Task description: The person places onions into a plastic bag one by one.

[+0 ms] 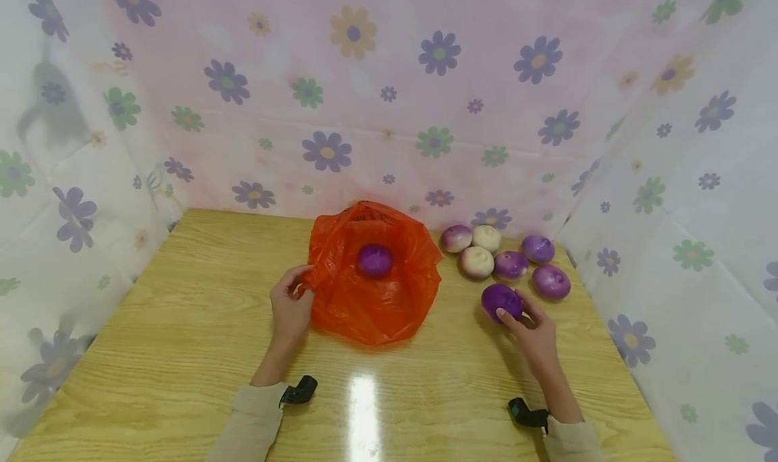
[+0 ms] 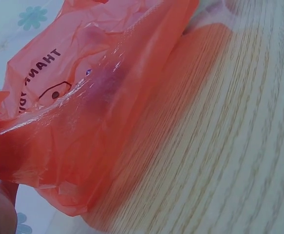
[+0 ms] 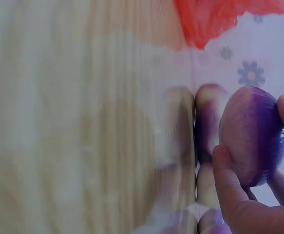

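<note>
Pinching the left rim of a crumpled red plastic bag [image 1: 377, 313] is the left hand [image 1: 292, 310]; a round purple turnip [image 1: 375, 261] lies inside. The right hand [image 1: 537, 334] grips a rounded purple-and-pale turnip [image 1: 500, 302] above the wood-grain bench [image 1: 200, 313], nearer than six round purple-and-cream turnips [image 1: 510, 265] at far right.

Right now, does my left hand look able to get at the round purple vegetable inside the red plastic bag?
Probably yes: the red plastic bag gapes open and nothing visible covers the round purple vegetable. Your left hand pinches the bag's edge, so that grip may need releasing.
</note>
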{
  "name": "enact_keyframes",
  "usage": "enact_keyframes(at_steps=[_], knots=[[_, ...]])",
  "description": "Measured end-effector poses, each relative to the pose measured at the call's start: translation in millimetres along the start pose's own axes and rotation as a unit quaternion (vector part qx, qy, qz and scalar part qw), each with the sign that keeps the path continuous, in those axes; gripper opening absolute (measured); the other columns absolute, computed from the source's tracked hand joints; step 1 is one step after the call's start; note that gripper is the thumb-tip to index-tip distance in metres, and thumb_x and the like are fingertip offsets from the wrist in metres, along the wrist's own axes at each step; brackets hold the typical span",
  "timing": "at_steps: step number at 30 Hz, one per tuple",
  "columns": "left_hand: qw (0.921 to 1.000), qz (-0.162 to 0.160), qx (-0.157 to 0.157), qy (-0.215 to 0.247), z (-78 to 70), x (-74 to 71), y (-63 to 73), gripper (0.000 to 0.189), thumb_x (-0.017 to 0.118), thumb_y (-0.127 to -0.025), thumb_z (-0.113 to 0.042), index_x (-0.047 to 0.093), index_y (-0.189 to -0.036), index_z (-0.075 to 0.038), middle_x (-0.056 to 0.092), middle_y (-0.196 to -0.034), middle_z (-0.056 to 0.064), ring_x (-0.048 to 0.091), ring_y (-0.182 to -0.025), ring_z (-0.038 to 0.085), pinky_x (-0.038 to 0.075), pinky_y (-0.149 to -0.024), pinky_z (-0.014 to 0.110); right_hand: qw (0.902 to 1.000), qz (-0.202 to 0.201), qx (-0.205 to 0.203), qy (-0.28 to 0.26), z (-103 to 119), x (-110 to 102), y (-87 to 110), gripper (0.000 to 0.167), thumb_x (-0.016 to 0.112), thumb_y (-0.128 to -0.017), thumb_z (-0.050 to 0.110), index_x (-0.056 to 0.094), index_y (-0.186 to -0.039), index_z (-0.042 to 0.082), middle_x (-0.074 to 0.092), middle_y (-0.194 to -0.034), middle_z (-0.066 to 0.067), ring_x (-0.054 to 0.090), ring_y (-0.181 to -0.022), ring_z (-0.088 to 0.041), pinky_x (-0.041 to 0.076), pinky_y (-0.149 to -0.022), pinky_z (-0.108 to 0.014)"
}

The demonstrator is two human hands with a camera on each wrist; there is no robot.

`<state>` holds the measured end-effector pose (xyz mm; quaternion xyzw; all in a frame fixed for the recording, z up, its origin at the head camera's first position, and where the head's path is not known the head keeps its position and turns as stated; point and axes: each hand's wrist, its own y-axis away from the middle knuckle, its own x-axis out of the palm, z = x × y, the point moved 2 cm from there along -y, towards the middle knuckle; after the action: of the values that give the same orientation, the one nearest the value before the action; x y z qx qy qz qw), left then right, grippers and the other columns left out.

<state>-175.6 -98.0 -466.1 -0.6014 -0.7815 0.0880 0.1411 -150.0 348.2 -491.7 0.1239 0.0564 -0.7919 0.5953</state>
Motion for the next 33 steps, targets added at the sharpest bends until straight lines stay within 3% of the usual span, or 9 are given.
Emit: enact_keyframes(at_steps=[3,6,13,19,25,29,33], knots=[[0.9999,-0.007,0.003,-0.009,13.7,-1.5,-2.6,0.037,0.048,-0.088,0.022,0.067,-0.117,0.010,0.064,-0.118,0.024,0.060,-0.097,0.008,0.053,-0.083,0.012,0.9997,0.006,-0.011,-0.021,3,7,6.4,0.067,0.075,-0.093,0.017,0.045,-0.153,0.010,0.058,-0.120,0.014,0.063,-0.102,0.004,0.055,-0.082,-0.014],[0.9999,-0.012,0.003,-0.012,29.0,-2.4,-5.1,0.039,0.047,-0.088,0.022,0.067,-0.118,0.009,0.064,-0.118,0.022,0.060,-0.098,0.008,0.053,-0.082,0.012,0.9984,0.022,-0.028,-0.043,9,13,13.0,0.066,0.074,-0.094,0.014,0.044,-0.152,0.007,0.058,-0.121,0.011,0.064,-0.104,0.002,0.057,-0.083,-0.017],[0.9999,-0.009,0.010,-0.009,31.1,-3.1,-6.1,0.039,0.048,-0.088,0.022,0.068,-0.118,0.006,0.065,-0.116,0.018,0.060,-0.097,0.010,0.053,-0.082,0.012,0.9891,0.063,-0.064,-0.117,32,32,30.0,0.061,0.069,-0.093,-0.001,0.046,-0.149,0.002,0.061,-0.125,0.007,0.066,-0.108,-0.004,0.059,-0.085,-0.024],[0.9996,-0.008,0.023,-0.014,29.6,-3.0,-5.5,0.039,0.049,-0.087,0.021,0.070,-0.116,0.005,0.066,-0.113,0.014,0.062,-0.096,0.011,0.054,-0.082,0.013,0.9831,0.087,-0.118,-0.109,53,48,42.2,0.062,0.070,-0.090,-0.007,0.048,-0.148,-0.001,0.061,-0.131,0.007,0.063,-0.112,-0.008,0.058,-0.088,-0.022],[0.9998,-0.008,0.014,-0.012,29.9,-2.4,-5.7,0.038,0.050,-0.088,0.021,0.069,-0.117,0.006,0.066,-0.115,0.017,0.061,-0.097,0.009,0.054,-0.083,0.012,0.9686,0.134,-0.173,-0.119,68,64,50.3,0.062,0.066,-0.089,-0.013,0.044,-0.147,-0.007,0.058,-0.139,0.007,0.061,-0.118,-0.010,0.055,-0.094,-0.022],[0.9998,-0.009,0.018,-0.009,31.1,-1.2,-5.9,0.037,0.049,-0.087,0.022,0.067,-0.118,0.010,0.064,-0.116,0.023,0.060,-0.097,0.008,0.053,-0.081,0.012,0.9605,0.163,-0.186,-0.129,75,77,55.0,0.063,0.066,-0.089,-0.013,0.043,-0.147,-0.009,0.058,-0.139,0.007,0.061,-0.119,-0.011,0.056,-0.094,-0.024],[0.9997,-0.014,0.019,-0.011,29.3,-0.3,-5.5,0.037,0.048,-0.087,0.022,0.067,-0.117,0.010,0.065,-0.115,0.021,0.060,-0.096,0.007,0.053,-0.081,0.011,0.9571,0.187,-0.184,-0.123,79,92,58.4,0.063,0.067,-0.090,-0.010,0.045,-0.148,-0.006,0.059,-0.140,0.006,0.061,-0.119,-0.013,0.056,-0.094,-0.025]])
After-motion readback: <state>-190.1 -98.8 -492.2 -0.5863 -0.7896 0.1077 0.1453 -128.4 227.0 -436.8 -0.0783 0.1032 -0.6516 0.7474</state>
